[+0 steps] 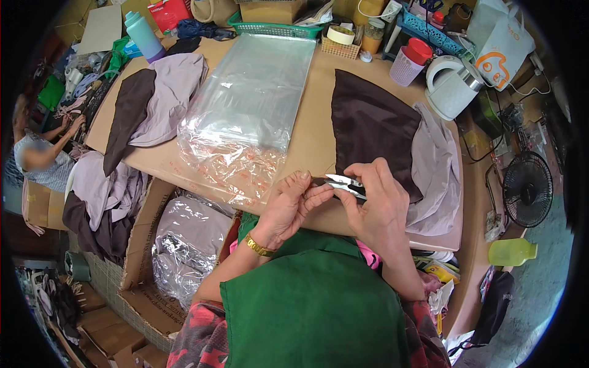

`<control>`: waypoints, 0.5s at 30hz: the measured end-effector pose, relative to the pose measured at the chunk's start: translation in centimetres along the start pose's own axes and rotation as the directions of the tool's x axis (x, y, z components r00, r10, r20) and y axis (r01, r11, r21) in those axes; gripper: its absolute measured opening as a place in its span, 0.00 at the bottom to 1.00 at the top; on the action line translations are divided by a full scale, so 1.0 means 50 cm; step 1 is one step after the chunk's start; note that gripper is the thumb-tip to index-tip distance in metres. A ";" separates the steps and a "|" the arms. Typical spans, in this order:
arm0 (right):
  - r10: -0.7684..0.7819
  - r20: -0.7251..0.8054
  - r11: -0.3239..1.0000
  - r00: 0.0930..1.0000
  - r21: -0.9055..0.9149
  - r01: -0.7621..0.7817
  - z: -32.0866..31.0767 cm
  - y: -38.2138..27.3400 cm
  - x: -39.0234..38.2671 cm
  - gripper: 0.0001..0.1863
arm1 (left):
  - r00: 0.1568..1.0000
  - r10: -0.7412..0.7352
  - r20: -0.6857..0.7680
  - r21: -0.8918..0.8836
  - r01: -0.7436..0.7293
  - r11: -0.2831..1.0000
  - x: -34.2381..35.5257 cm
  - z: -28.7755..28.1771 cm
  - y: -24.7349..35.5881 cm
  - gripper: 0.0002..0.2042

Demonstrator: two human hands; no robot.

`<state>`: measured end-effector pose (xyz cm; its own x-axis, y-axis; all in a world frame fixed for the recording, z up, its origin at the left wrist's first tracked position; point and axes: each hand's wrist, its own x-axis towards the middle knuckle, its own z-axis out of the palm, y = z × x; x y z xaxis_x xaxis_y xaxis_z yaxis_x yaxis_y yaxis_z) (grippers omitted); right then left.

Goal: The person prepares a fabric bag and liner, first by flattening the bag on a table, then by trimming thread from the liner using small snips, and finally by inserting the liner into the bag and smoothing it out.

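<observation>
At the table's near edge my left hand (289, 208) pinches a small dark piece (318, 181), possibly fabric or thread. My right hand (374, 202) grips small silver-and-black thread snips (343, 183), their blades by my left fingertips. Behind my right hand lie a dark brown cloth (371, 119) and a pale lilac cloth (435, 178). A stack of clear plastic bags (245, 86) lies in the middle of the table (313, 116). At its left lie another dark brown cloth (129, 110) and lilac cloth (169, 92). A green cloth (313, 306) covers my front.
A bottle (144, 37), green basket (273, 29), cup (412, 61) and kettle (451, 86) line the back. A fan (527, 184) stands right. Below left is a box (138, 257) of bagged fabric; beyond, another person (46, 156) stands near piled cloth.
</observation>
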<state>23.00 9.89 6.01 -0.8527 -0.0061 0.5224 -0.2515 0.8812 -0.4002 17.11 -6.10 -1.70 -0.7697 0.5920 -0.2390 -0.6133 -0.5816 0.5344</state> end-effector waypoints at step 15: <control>-0.008 0.021 1.000 1.000 -0.020 0.008 0.009 -0.016 -0.002 0.17 | 0.953 0.296 0.068 0.323 -0.302 0.897 -0.004 0.027 -0.028 0.11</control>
<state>23.09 8.97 5.95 -0.8599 -0.0228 0.5099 -0.2493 0.8905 -0.3805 18.38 -4.67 -1.33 -0.9027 0.4300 -0.0139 -0.2604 -0.5205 0.8132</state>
